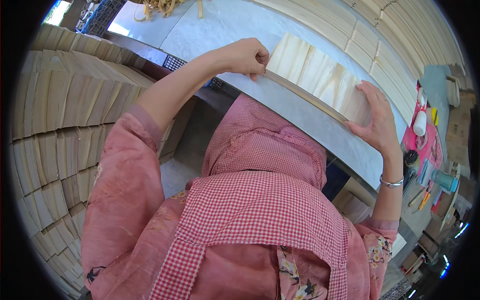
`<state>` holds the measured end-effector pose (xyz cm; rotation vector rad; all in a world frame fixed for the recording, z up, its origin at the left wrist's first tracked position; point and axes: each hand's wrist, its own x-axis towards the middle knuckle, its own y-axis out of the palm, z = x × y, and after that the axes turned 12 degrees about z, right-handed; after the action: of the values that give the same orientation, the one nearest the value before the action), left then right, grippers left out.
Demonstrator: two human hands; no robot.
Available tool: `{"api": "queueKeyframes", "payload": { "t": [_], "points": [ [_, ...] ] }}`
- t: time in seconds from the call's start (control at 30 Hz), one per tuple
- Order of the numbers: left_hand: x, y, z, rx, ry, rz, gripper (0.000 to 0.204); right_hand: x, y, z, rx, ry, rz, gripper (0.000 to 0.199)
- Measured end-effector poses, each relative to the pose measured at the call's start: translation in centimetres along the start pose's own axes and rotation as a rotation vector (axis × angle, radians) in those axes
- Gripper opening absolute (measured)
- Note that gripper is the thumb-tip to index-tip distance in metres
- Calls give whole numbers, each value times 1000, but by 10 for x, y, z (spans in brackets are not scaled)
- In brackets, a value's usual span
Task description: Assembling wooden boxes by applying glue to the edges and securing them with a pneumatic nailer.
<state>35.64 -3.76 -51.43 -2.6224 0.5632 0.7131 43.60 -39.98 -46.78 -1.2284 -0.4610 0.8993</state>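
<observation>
A pale, streaked wooden board (312, 75), or a thin stack of them, lies at a slant on the light grey marbled tabletop (220, 25). At its left end is my left hand (246, 57), its fingers curled and pinched together by the near corner; whatever is between the fingertips is hidden. My right hand (374, 112) grips the right end, thumb at the near edge and fingers over the far edge. A silver bangle (391, 182) circles my right wrist.
Long pale wooden slats (360, 37) are stacked along the table's far side. Tan bands (162, 7) lie at the far left. Tall piles of wooden pieces (75, 97) stand to my left. On the right are a white bottle (420, 123) and a teal container (444, 180) among tools.
</observation>
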Motion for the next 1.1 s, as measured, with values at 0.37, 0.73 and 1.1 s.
{"api": "queueKeyframes", "payload": {
  "t": [0.37,0.73,1.1],
  "points": [
    [-16,4,11,370,106,-224,17,-3,-3,-10,-11,-9,21,77],
    [-35,51,5,240,250,-559,17,-89,29,-26,362,402,-398,22],
    [-35,56,-4,329,201,-548,15,-90,66,-26,873,503,-355,9]
  ]
}}
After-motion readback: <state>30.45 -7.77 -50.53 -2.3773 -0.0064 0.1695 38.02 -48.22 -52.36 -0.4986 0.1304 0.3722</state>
